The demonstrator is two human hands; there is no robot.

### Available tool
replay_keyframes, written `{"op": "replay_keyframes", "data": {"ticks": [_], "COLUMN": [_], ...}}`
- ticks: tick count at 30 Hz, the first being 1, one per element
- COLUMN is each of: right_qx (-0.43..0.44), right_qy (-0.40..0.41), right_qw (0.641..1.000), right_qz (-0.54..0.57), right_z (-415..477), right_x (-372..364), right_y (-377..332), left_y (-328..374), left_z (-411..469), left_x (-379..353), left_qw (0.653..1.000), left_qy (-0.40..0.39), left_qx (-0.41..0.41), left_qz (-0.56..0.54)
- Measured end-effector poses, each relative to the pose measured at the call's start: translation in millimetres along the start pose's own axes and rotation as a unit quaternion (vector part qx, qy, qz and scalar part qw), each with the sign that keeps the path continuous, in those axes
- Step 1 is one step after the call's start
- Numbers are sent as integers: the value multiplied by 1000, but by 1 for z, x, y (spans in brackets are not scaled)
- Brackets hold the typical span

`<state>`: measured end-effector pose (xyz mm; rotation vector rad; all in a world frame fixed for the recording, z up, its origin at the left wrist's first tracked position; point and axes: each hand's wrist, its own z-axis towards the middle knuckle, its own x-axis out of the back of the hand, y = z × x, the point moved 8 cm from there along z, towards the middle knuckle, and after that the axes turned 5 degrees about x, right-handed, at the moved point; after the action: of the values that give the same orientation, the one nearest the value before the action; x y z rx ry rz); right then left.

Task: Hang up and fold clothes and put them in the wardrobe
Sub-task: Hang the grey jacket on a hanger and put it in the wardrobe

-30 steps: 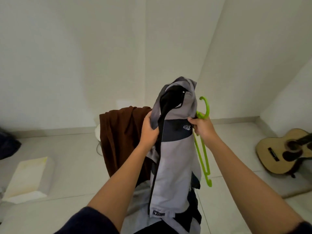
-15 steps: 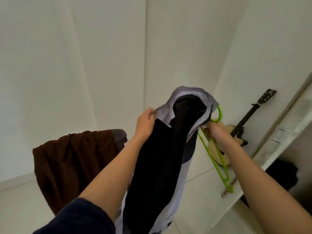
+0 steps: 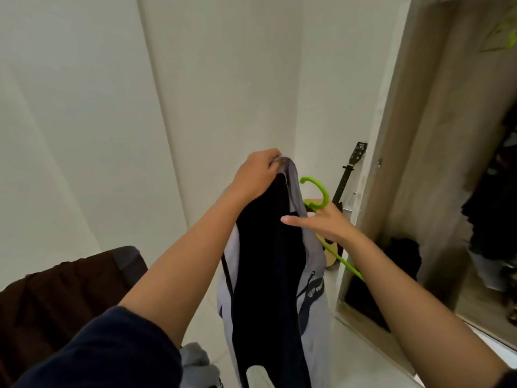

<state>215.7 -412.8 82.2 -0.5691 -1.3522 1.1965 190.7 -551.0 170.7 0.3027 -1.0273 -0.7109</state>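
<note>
Pinching the top edge of a grey and black jacket, the left hand has its fingers curled tight over the fabric at the garment's highest point, so the jacket hangs straight down from that grip in front of the person. Its dark lining faces the camera, with grey panels along both sides and a small white logo low on the right panel. The right hand sits just beside the jacket's right edge, lower than the left. Its thumb stretches out across the grey fabric and touches it, while its fingers close around the neck of a green hanger just under the hook. The hook curves up above the hand, and one green arm of the hanger slants down and to the right behind the wrist. The hanger lies behind the jacket's edge; whether any part of it is inside the garment cannot be told.

To the right stands the wardrobe, its pale wooden side near the right hand and dark clothes hanging blurred inside. A guitar leans in the corner between the wall and the wardrobe, behind the hanger. At lower left a brown cloth drapes over a chair back, and a grey garment lies crumpled below the left forearm.
</note>
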Motion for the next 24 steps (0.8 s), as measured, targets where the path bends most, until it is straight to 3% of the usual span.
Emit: {"op": "replay_keyframes", "data": {"ticks": [2, 6, 11, 15, 19, 24], "right_qx": [-14, -35, 19, -28, -64, -49], "right_qy": [91, 225, 210, 246, 311, 322], "right_qw": [991, 973, 971, 969, 945, 940], "right_qz": [-96, -50, -116, 0, 84, 99], "right_z": [0, -11, -22, -37, -56, -73], "right_x": [23, 79, 119, 145, 174, 200], "right_y": [11, 21, 17, 40, 72, 92], "left_y": [1, 4, -58, -95, -123, -100], "left_z": [3, -12, -59, -99, -130, -133], "left_x": [-4, -28, -98, -141, -178, -186], "left_qw": [999, 998, 977, 969, 953, 898], "left_qy": [11, -41, -102, -46, -15, 1], "left_qx": [31, 42, 102, 196, 300, 312], "left_qz": [-11, 34, 158, 142, -41, -309]}}
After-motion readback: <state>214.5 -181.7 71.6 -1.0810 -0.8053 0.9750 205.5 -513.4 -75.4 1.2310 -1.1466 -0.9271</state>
